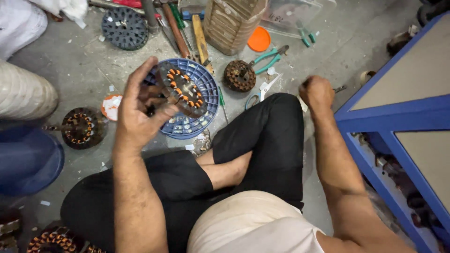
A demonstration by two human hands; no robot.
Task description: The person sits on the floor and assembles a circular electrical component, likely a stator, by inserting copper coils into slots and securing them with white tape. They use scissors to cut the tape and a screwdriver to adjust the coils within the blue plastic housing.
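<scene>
Stator, copper-wound: grasped in left hand, raised face-up above blue basket, windings exposed for inspection. Right hand clenched on a small tool, beside knee.

- The left hand holds a motor stator above a round basket on the floor.
- Another stator lies right of the basket, pliers just beyond it.
- The right hand is near scissors.

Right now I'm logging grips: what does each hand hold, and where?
The left hand holds a stator by its lower rim. The right hand is a closed fist; its contents cannot be told.
</scene>
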